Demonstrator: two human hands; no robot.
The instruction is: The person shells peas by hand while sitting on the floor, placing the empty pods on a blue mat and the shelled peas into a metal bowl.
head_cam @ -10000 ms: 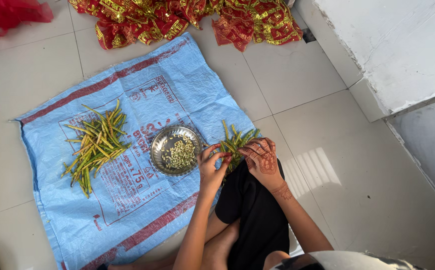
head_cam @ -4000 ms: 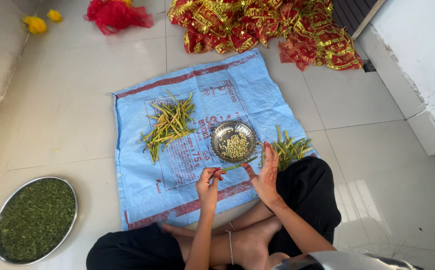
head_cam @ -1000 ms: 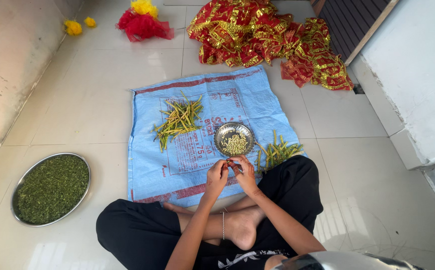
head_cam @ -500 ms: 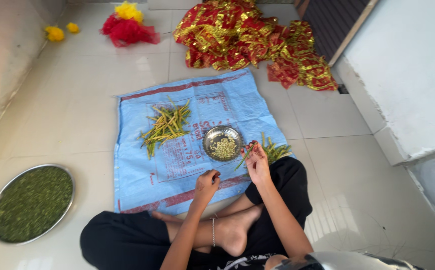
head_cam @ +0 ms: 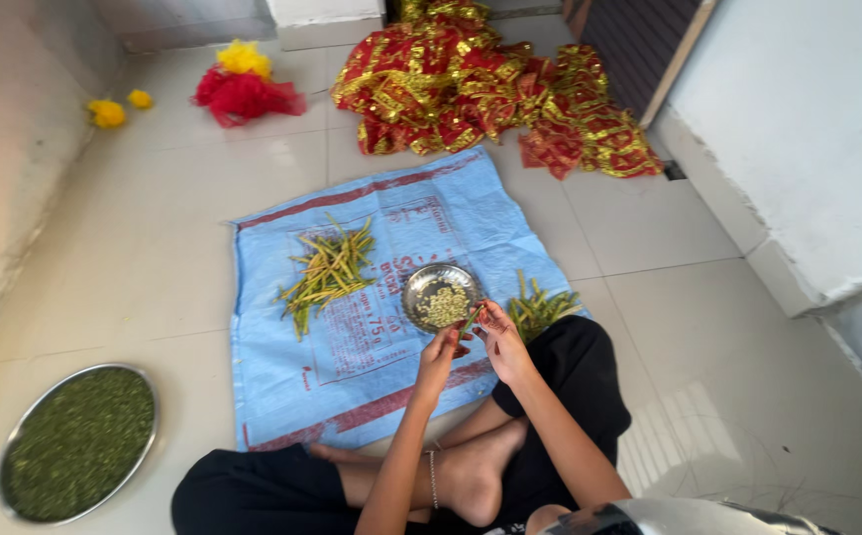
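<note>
I sit cross-legged on the floor at the near edge of a blue woven sack [head_cam: 282, 376] spread flat. My left hand [head_cam: 440, 350] and my right hand [head_cam: 493, 328] meet just below a small steel plate [head_cam: 412, 287] of pale shelled beans, both pinching one green bean pod [head_cam: 471, 318]. A heap of green pods [head_cam: 540, 308] lies just right of my right hand. A second heap of yellow-green pods [head_cam: 327, 272] lies on the sack to the left of the plate.
A large steel tray [head_cam: 5, 466] of chopped greens sits on the floor at the left. Red and gold cloth [head_cam: 481, 89] is bunched at the back, with red and yellow flowers [head_cam: 238, 84] further left. A white ledge [head_cam: 798, 149] rises at the right.
Half a second ago my right hand alone held the pod beside the plate while the left hung lower. Now the left hand has come up and both grip the pod.
</note>
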